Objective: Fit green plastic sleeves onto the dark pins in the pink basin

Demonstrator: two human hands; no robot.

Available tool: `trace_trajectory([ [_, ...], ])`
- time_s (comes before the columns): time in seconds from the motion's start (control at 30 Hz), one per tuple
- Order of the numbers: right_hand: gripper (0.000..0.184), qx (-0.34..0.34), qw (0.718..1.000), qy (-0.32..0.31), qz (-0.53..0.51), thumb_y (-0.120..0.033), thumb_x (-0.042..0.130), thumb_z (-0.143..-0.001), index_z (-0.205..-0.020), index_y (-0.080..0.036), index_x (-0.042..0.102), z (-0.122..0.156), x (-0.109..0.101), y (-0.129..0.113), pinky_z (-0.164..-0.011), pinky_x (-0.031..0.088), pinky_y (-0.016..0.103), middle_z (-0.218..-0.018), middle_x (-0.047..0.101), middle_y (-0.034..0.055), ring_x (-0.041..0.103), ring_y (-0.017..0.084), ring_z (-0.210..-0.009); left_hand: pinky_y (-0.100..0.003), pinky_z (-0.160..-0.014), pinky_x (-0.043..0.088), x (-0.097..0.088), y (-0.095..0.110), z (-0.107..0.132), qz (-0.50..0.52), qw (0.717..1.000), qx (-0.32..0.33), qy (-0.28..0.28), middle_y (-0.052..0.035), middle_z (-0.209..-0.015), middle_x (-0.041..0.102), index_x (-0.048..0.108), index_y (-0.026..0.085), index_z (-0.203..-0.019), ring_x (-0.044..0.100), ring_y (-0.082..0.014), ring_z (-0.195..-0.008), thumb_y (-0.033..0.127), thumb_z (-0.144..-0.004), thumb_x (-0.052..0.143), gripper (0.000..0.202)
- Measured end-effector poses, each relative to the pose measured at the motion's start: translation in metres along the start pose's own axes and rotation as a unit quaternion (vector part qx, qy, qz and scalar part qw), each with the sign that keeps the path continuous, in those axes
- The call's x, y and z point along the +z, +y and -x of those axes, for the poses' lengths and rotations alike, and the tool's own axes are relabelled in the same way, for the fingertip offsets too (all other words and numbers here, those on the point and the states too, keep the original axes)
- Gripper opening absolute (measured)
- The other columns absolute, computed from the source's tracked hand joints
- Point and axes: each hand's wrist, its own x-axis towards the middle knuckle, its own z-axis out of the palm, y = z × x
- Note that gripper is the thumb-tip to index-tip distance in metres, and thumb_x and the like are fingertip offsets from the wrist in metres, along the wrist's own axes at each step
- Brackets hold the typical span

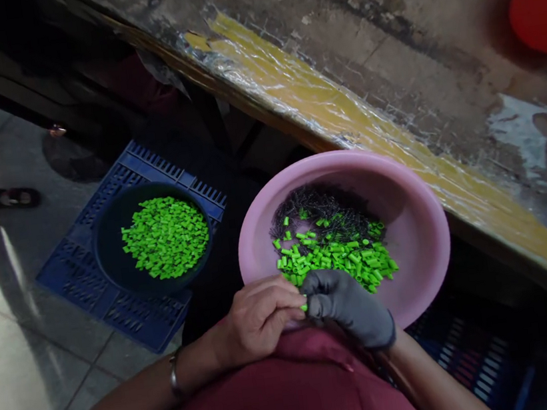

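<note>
Behind the pink basin runs a worn workbench; left of it, a black bowl sits on a blue crate. At the basin's near rim, the bare left hand and the grey-gloved right hand are both curled nearly closed. Together they pinch one green tube beside the green heap.

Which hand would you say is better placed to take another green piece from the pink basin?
Probably the right hand: its gloved fingers touch the green pieces in the pink basin, while the left hand rests at the rim.
</note>
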Motion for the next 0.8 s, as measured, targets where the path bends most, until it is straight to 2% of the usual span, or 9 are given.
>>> trace_trajectory([
  [0.1,0.034,-0.026,0.992,-0.005,0.126,-0.050,0.067,-0.076,-0.071,-0.017,0.063,-0.017,0.002,-0.003,-0.053,0.037,0.022,-0.062,0.059,-0.0027,0.050,0.011,-0.056,-0.028,-0.072,0.053,-0.036,0.003,0.014,-0.100,0.992,-0.070,0.032,-0.0044,-0.081,0.067,0.061,0.018,-0.095,0.064,-0.0155,-0.077,0.007,-0.082,0.057,0.018],
  [0.17,0.021,-0.060,0.954,0.036,0.290,-0.037,0.061,-0.083,-0.079,-0.018,0.068,-0.031,-0.002,-0.006,-0.061,0.042,0.024,-0.073,0.067,-0.0001,0.058,0.013,-0.067,-0.029,-0.074,0.051,-0.067,0.003,0.025,-0.226,0.960,-0.130,0.098,-0.0035,-0.081,0.065,0.060,0.020,-0.092,0.064,-0.0168,-0.079,0.008,-0.081,0.057,0.016],
  [0.27,0.017,-0.099,0.829,0.095,0.542,-0.024,0.056,-0.088,-0.095,-0.022,0.071,-0.053,-0.010,-0.010,-0.074,0.045,0.029,-0.093,0.072,0.0046,0.063,0.018,-0.083,-0.030,-0.069,0.048,-0.105,0.002,0.036,-0.433,0.874,-0.140,0.170,-0.0031,-0.077,0.064,0.063,0.019,-0.101,0.061,-0.0175,-0.069,0.014,-0.079,0.063,0.023],
  [0.33,0.021,-0.114,0.738,0.099,0.657,-0.019,0.052,-0.090,-0.100,-0.021,0.071,-0.067,-0.011,-0.010,-0.075,0.045,0.030,-0.093,0.072,0.0077,0.064,0.019,-0.083,-0.031,-0.067,0.047,-0.114,0.005,0.035,-0.499,0.835,-0.130,0.195,-0.0035,-0.076,0.063,0.061,0.018,-0.111,0.058,-0.0174,-0.065,0.015,-0.079,0.063,0.032],
  [0.37,0.023,-0.121,0.703,0.096,0.694,-0.016,0.050,-0.090,-0.099,-0.020,0.071,-0.073,-0.010,-0.011,-0.074,0.045,0.030,-0.090,0.072,0.0091,0.063,0.020,-0.082,-0.031,-0.067,0.047,-0.112,0.008,0.032,-0.507,0.830,-0.117,0.200,-0.0041,-0.078,0.064,0.061,0.018,-0.112,0.058,-0.0177,-0.067,0.015,-0.079,0.063,0.034],
  [0.43,0.025,-0.135,0.661,0.086,0.733,-0.009,0.048,-0.088,-0.090,-0.017,0.072,-0.082,-0.005,-0.011,-0.074,0.043,0.033,-0.087,0.070,0.0118,0.062,0.023,-0.082,-0.032,-0.072,0.048,-0.097,0.015,0.021,-0.490,0.852,-0.075,0.169,-0.0055,-0.083,0.065,0.061,0.018,-0.110,0.060,-0.0187,-0.074,0.012,-0.079,0.062,0.031],
  [0.53,0.024,-0.152,0.639,0.069,0.751,-0.006,0.047,-0.086,-0.084,-0.013,0.070,-0.090,0.001,-0.010,-0.074,0.041,0.039,-0.087,0.067,0.0152,0.059,0.028,-0.086,-0.035,-0.082,0.049,-0.065,0.020,-0.005,-0.401,0.915,-0.014,0.035,-0.0068,-0.090,0.065,0.059,0.016,-0.106,0.059,-0.0192,-0.085,0.009,-0.082,0.057,0.026],
  [0.6,0.024,-0.165,0.626,0.056,0.760,-0.007,0.045,-0.087,-0.084,-0.012,0.068,-0.093,0.002,-0.008,-0.075,0.040,0.040,-0.086,0.066,0.0148,0.058,0.028,-0.086,-0.036,-0.086,0.048,-0.047,0.017,-0.023,-0.346,0.937,0.016,-0.049,-0.0082,-0.094,0.065,0.059,0.015,-0.106,0.057,-0.0196,-0.091,0.008,-0.087,0.048,0.022],
  [0.8,0.025,-0.174,0.615,0.040,0.768,-0.007,0.042,-0.087,-0.087,-0.015,0.066,-0.102,-0.006,0.001,-0.070,0.040,0.036,-0.084,0.066,0.0105,0.057,0.024,-0.082,-0.039,-0.088,0.047,-0.027,-0.007,-0.062,-0.352,0.905,-0.035,-0.237,-0.0124,-0.098,0.061,0.057,0.009,-0.106,0.054,-0.0224,-0.096,0.009,-0.093,0.032,0.028],
])
